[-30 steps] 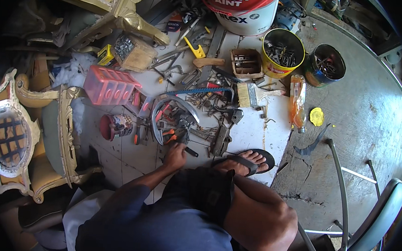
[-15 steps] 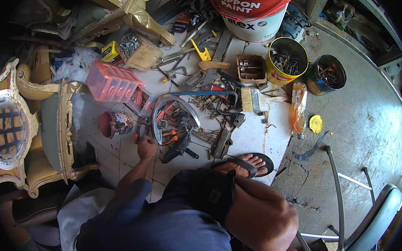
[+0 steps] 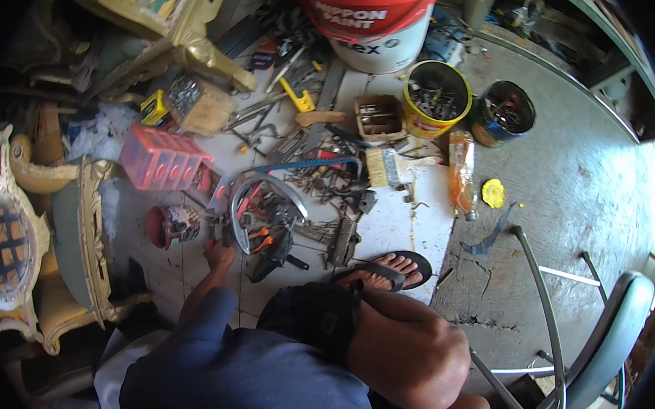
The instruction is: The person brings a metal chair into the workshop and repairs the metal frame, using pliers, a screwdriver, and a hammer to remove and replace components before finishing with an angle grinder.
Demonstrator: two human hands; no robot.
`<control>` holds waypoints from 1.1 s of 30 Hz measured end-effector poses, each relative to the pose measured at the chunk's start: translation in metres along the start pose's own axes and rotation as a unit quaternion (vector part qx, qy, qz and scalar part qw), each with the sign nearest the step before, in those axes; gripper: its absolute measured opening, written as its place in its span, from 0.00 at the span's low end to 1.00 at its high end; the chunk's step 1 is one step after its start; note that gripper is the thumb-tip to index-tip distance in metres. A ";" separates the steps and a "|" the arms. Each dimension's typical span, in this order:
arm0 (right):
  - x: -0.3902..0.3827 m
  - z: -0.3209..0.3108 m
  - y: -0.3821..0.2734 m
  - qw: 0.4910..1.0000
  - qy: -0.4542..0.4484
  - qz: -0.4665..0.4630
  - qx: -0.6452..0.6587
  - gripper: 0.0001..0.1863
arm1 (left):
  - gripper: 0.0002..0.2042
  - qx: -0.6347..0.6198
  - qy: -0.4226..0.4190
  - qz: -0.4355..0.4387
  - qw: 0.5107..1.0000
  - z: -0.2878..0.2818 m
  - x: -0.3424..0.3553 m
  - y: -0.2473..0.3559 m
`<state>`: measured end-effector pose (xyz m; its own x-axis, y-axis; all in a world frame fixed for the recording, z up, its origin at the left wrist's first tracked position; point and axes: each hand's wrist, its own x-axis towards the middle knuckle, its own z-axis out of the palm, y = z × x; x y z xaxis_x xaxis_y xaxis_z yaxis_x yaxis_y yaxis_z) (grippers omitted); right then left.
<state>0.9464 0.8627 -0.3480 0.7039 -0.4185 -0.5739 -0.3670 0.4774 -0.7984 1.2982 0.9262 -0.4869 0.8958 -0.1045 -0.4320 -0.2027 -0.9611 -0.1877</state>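
My left hand [image 3: 220, 255] reaches down to the white tiled floor, its fingers curled beside some small grey tools whose kind I cannot make out. Whatever lies in the fingers is hidden and blurred. Just left of it a small reddish pot [image 3: 160, 227] lies tipped on its side. To the right, a curved silver metal band [image 3: 236, 225] arches around a pile of tools, among them pliers with orange handles [image 3: 262, 242]. Behind the band lies a blue toothed saw blade [image 3: 300, 164]. My right hand is out of view.
A pink clear drawer box [image 3: 160, 161], a paint bucket [image 3: 373, 37], a yellow tin [image 3: 434, 109] of metal pieces and an orange bottle [image 3: 460, 172] stand or lie around. A flat brush [image 3: 382, 166] lies mid-floor. My sandalled foot [image 3: 395, 274], a carved chair [image 3: 82, 240] and a metal-legged chair [image 3: 598, 353] flank the space.
The view has shifted, so most things sit further left and slightly lower. The orange handle that showed beside my left hand is no longer visible there.
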 end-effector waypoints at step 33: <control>-0.121 -0.223 0.188 0.559 0.803 0.205 0.030 0.25 | 0.17 0.175 -0.121 0.720 0.661 -0.149 -0.233 0.445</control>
<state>0.6569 0.8307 -0.4691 -0.9023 -0.3966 -0.1690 -0.2431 0.7918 -0.5603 1.0582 0.4852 -0.3383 -0.4063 -0.7611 -0.5056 -0.8926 0.2122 0.3978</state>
